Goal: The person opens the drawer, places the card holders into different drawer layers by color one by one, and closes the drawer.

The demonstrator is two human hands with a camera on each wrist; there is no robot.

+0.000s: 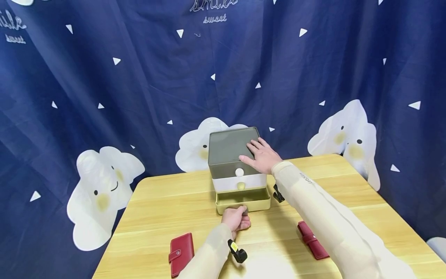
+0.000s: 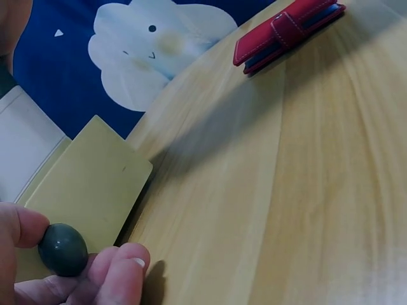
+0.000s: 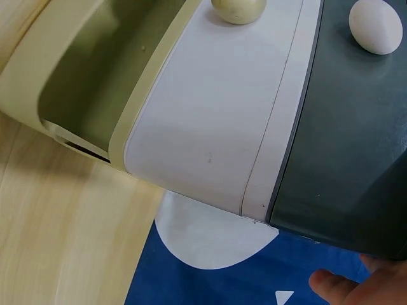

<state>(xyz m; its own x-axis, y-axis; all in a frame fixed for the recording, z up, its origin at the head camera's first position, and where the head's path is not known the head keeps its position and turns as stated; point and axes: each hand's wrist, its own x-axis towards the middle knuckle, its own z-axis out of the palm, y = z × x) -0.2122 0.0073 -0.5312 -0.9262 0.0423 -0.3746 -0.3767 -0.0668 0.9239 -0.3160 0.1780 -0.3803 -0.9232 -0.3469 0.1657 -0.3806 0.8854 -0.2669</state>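
A small drawer cabinet (image 1: 223, 170) stands at the back of the table, with a dark grey top tier, a white middle and a yellow-green bottom. Its bottom drawer (image 1: 259, 205) is pulled out, and the inside that shows is bare. My left hand (image 1: 235, 220) pinches that drawer's dark round knob (image 2: 62, 249) between thumb and fingers. On the cabinet's grey top, toward the right edge, my right hand (image 1: 263, 157) rests with spread fingers. The white knob (image 3: 375, 25) and the yellowish knob (image 3: 239, 9) of the upper drawers are untouched.
A red snap wallet (image 1: 182, 254) lies on the wooden table (image 1: 160, 201) left of my left forearm. Another red wallet (image 1: 312, 240) lies at the right, beside my right sleeve. A blue curtain (image 1: 146, 77) with clouds hangs behind the table.
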